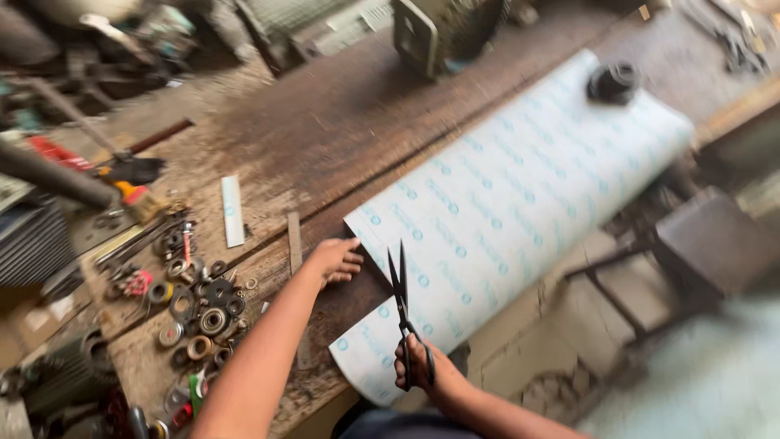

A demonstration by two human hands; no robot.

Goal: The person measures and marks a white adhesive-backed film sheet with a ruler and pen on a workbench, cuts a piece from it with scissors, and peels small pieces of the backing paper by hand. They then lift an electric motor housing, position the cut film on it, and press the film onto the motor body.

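White patterned sheet (504, 203) lies across the wooden bench (325, 130). The left hand (335, 258) presses flat on its near corner, fingers together; the right hand (416, 366) grips black scissors (400, 289), blades parted over the sheet.

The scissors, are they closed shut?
No, the black scissors in the right hand have their blades spread apart over the white sheet.
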